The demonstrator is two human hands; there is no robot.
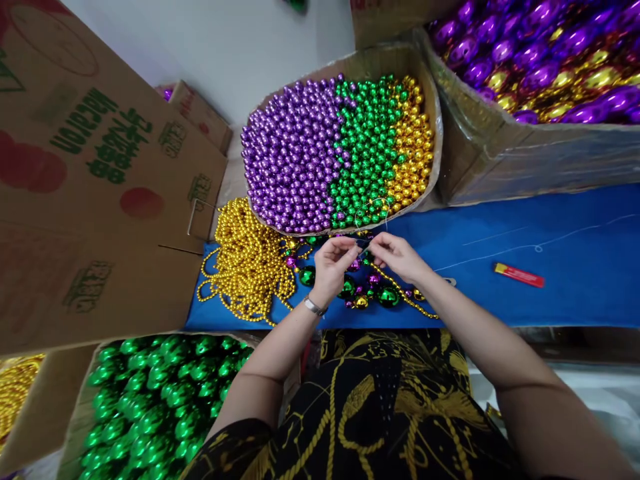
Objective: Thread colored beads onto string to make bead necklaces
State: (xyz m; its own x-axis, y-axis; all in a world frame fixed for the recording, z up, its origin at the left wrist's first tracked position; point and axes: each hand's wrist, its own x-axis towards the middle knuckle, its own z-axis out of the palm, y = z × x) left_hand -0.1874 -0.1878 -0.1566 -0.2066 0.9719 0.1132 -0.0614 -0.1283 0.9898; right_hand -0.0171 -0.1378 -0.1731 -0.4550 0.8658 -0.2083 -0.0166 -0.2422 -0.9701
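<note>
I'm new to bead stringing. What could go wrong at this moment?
The thin thread pinched between the left hand and right hand might slip, spilling strung beads. The loose beads under the hands could roll off the blue mat. The gold bead strand heaped nearby may tangle.

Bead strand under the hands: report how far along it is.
Done: a partly strung run of large green, purple and gold beads lies on the blue cloth, beside a pile of gold bead chain. In hand: left hand and right hand pinch a thin thread between fingertips. Left: the tray of loose beads remains full, so plenty is unstrung.
</note>
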